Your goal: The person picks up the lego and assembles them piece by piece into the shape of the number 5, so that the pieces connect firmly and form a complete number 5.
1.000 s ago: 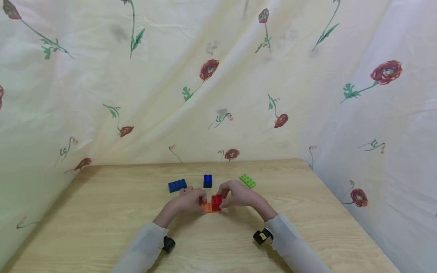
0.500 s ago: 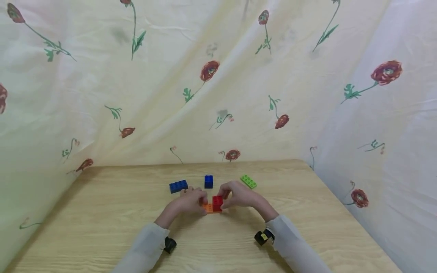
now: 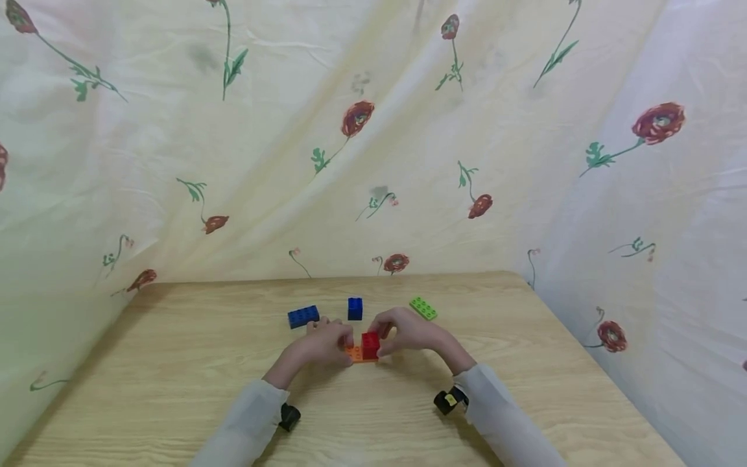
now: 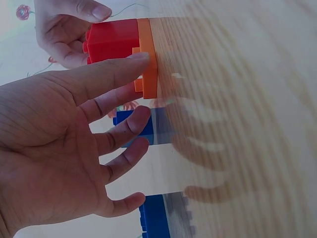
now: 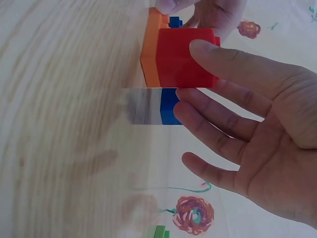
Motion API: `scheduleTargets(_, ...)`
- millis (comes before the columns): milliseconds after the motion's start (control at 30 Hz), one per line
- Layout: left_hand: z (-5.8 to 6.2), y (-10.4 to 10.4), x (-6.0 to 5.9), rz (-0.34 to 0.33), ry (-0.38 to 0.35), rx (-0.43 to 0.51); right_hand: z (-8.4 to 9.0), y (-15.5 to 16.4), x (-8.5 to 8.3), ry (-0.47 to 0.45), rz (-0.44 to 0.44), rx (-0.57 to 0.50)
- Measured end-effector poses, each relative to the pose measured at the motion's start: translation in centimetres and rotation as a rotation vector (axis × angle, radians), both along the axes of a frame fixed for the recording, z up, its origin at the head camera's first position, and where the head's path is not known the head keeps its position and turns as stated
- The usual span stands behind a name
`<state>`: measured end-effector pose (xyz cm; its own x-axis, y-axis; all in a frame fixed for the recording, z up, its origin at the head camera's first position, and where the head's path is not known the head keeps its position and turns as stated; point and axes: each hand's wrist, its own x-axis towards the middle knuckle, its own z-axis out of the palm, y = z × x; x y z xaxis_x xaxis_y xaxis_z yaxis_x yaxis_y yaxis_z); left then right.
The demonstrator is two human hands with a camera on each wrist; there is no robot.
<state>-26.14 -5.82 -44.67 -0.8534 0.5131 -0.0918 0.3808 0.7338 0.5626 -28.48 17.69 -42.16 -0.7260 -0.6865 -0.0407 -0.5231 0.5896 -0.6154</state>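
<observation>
Two hands meet at the middle of the light wooden table (image 3: 175, 363), both on one small assembly. That assembly is a red square plastic building brick (image 3: 370, 345) seated on a flat orange plastic plate (image 3: 353, 354), which lies on the tabletop.

Left hand (image 3: 323, 342): the thumb tip presses the near edge of the orange plate beside the red brick, as the left wrist view shows. The other fingers (image 4: 124, 130) are spread and nearly straight, holding nothing.

Right hand (image 3: 408, 332): the thumb lies along the side of the red brick. In the right wrist view the remaining fingers (image 5: 218, 124) are extended and apart, not curled round the brick. Whether a finger also bears on the far side of the brick cannot be told.

Three loose pieces lie just beyond the hands:
- a long blue plastic brick (image 3: 303, 316), at left;
- a small blue square brick (image 3: 355, 309), at centre;
- a flat green studded plate (image 3: 423, 308), at right.

Floral cloth (image 3: 373, 130) hangs behind and beside the table.
</observation>
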Motion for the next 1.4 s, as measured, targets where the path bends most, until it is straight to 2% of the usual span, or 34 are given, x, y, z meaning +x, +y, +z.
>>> scheduleTargets(167, 0.2, 0.0, 0.1, 0.008, -0.001, 0.003, 0.3, 0.7, -0.5, -0.034, 0.03, -0.049)
scheduleTargets(300, 0.0, 0.0, 0.0, -0.001, -0.004, 0.003, 1.0, 1.5, -0.9, -0.046, 0.016, -0.101)
scheduleTargets(533, -0.1, 0.0, -0.2, -0.011, -0.008, -0.001, 1.9, 3.0, -2.2, 0.031, -0.146, -0.063)
scheduleTargets(667, 0.0, 0.0, -0.2, -0.01, -0.003, 0.004, 2.2, 4.1, -3.4, 0.064, -0.202, -0.042)
scheduleTargets(1000, -0.1, -0.1, -0.2, -0.01, 0.0, 0.01, 1.0, 7.3, -6.0, 0.061, -0.314, 0.011)
scheduleTargets(1400, -0.3, -0.1, -0.4, 0.006, -0.018, 0.01, -1.1, 9.0, -6.8, 0.018, -0.41, 0.108)
